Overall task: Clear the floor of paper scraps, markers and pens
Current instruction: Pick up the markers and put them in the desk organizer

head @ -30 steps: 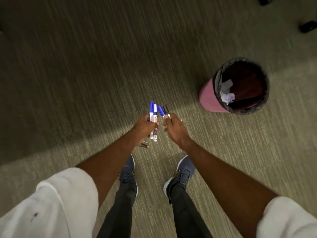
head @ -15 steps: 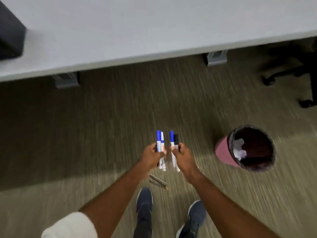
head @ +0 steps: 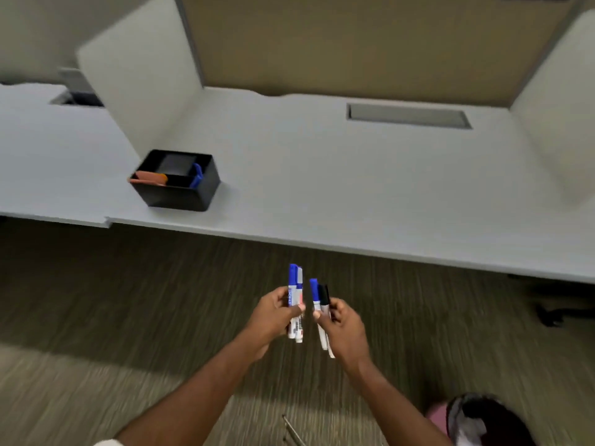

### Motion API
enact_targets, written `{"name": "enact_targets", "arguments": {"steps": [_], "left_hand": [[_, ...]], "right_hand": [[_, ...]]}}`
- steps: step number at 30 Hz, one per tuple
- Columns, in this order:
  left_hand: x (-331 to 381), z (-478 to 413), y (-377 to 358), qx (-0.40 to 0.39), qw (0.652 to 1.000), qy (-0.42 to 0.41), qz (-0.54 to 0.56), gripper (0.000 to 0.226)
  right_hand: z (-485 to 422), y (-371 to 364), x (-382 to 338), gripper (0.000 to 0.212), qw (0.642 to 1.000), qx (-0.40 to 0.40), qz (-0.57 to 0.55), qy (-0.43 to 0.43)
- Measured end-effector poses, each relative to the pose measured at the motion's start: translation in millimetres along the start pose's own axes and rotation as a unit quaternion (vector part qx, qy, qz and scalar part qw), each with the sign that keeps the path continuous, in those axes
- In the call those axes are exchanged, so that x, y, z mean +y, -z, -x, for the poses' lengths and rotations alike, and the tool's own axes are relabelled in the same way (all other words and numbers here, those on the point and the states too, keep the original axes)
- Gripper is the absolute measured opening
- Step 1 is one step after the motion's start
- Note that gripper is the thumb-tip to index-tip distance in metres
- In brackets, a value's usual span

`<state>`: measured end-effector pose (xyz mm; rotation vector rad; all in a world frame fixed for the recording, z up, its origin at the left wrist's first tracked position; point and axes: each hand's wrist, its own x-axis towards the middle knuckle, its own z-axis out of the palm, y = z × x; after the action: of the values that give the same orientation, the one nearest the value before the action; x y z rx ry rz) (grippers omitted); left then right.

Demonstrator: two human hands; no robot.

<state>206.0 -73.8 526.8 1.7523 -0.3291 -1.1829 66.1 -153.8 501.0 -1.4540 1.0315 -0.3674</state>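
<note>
Markers (head: 295, 284) upright, pinched mid-barrel by fingers (head: 279, 295): left hand (head: 273, 320), right hand (head: 346, 326).

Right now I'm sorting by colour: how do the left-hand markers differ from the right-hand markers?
Left-hand markers both have blue caps; right-hand markers mix one blue cap with black. Left-hand markers reach higher in view than right-hand markers. Shared: white barrels, caps aimed toward the desk, each bunch gripped by its hand: left hand, right hand.
</note>
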Motion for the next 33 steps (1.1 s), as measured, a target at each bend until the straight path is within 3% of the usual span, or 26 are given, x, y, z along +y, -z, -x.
{"name": "enact_targets", "arguments": {"steps": [7, 14, 26, 29, 33], "left_hand": [[78.5, 46.8, 45.8, 0.023, 0.997, -0.064, 0.040, 0.031], [126.1, 62.8, 122.0, 0.063, 0.990, -0.116, 0.050, 0.030], [179.1, 57.2, 271.0, 0.043, 0.986, -0.161, 0.003, 0.032], [192.6, 47.5, 293.0, 0.061, 0.982, -0.175, -0.042, 0.045], [200.7, 31.8, 311.6, 0.084, 0.981, -0.167, -0.043, 0.045]], "right_hand": [[0.5, -8.5, -101.0, 0.030, 0.995, -0.043, 0.057, 0.073], [-3.2, -67.1, -183.7, 0.032, 0.989, -0.051, 0.072, 0.115], [-23.0, -195.9, -285.0, 0.041, 0.986, 0.039, 0.073, 0.142], [-30.7, -211.9, -294.9, 0.042, 0.985, 0.064, 0.087, 0.131], [-48.7, -224.7, -309.2, 0.043, 0.985, 0.078, 0.091, 0.125]]}}
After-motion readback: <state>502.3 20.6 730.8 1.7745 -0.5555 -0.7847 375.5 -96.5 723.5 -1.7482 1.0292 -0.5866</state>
